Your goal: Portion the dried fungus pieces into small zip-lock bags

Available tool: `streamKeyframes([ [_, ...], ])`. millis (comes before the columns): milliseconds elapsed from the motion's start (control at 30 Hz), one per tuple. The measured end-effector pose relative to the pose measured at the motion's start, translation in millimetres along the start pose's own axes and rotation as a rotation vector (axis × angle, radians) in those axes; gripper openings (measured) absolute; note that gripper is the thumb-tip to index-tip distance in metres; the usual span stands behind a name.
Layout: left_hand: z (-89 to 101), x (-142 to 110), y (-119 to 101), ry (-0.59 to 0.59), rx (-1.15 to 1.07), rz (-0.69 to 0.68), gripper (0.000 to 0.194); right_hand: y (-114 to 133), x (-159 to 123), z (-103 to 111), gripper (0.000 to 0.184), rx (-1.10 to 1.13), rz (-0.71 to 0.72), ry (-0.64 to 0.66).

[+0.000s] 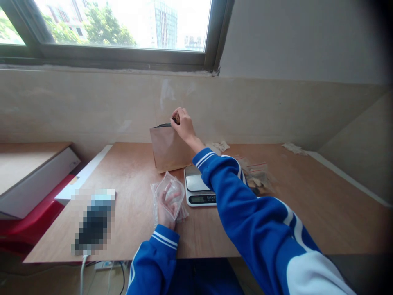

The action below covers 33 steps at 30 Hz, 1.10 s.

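Note:
At the mouth of an upright brown paper bag (167, 147), my right hand (183, 125) is closed with its fingertips pinching small dark-brown, dried-looking pieces (176, 119). Their exact kind is too small to tell. My left hand (167, 205) holds a clear plastic zip bag (179, 186), its mouth spread wide. Through the film I see the fingers curled around it. More clear bags (184, 214) lie under that hand. Just right of the left hand sits a white digital kitchen scale (190, 199), partly hidden by my right sleeve.
Behind my right forearm lie filled clear bags (259, 176) with red zip lines. A blurred-out phone (95, 223) with a white cable (82, 270) is at the left. Crumpled paper (294, 148) lies by the back wall; a window (123, 28) is above. A red surface (46, 209) adjoins the table.

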<state>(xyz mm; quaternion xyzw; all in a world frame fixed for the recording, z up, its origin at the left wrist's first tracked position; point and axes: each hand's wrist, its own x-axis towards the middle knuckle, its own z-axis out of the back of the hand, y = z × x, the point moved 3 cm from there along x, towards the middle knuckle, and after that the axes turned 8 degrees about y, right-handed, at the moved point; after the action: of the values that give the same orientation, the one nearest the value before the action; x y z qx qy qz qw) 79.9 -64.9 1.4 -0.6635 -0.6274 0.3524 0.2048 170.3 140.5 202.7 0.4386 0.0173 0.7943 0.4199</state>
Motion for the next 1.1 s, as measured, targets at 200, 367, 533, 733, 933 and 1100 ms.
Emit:
streamKeyframes([
  [200,5.6,3,4,0.024,-0.015,-0.007,0.061,6,-11,7,0.008,0.118,0.100,0.081],
  [367,4.5,1,2,0.018,-0.026,-0.005,0.060,9,-26,22,0.013,0.209,0.139,0.188],
  [533,3.0,0,2,0.016,-0.039,-0.009,0.058,25,-38,22,0.024,-0.061,0.140,0.355],
  [733,3.6,2,1,0.027,-0.045,-0.021,0.057,45,-47,14,0.043,-0.398,0.023,0.260],
  [933,2.5,1,1,0.041,-0.062,-0.033,0.052,43,-56,9,0.038,-0.342,0.000,0.293],
  [1100,-0.9,0,0,0.014,-0.088,-0.058,0.051,44,-67,10,0.043,-0.386,0.080,0.284],
])
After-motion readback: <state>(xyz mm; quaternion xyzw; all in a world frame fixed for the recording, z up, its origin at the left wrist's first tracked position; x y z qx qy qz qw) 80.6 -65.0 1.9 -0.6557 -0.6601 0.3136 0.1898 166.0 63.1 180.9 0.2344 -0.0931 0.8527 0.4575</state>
